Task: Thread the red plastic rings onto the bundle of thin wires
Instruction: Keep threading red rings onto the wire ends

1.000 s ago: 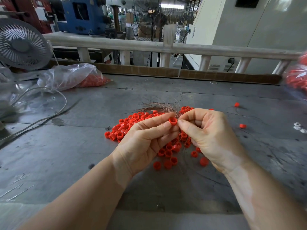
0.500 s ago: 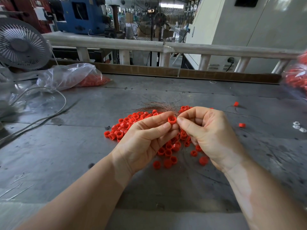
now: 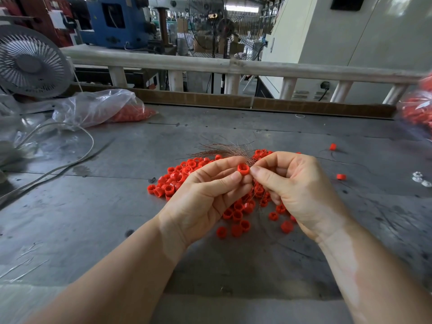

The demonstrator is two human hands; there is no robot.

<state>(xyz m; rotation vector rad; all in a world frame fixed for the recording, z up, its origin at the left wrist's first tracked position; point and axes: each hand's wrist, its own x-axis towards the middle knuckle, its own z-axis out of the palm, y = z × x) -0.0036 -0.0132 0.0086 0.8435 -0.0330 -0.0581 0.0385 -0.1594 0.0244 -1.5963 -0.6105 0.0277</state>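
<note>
Red ring (image 3: 242, 169) pinched at your left hand (image 3: 205, 197) fingertips, above the table's ring pile (image 3: 236, 206).
Your right hand (image 3: 297, 190) pinches the wire bundle (image 3: 224, 149), which fans toward 11 o'clock.

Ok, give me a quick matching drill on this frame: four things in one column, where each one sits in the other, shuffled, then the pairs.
Things:
1. red ring
2. bundle of thin wires
3. clear plastic bag
4. white desk fan

Places:
A. far left edge, standing behind the bag
B. pinched in the left hand fingertips
C. lying on the table's left rear, red parts inside
D. fanning out beyond both hands, gripped by the right hand

Pairs: 1-B, 2-D, 3-C, 4-A
</note>
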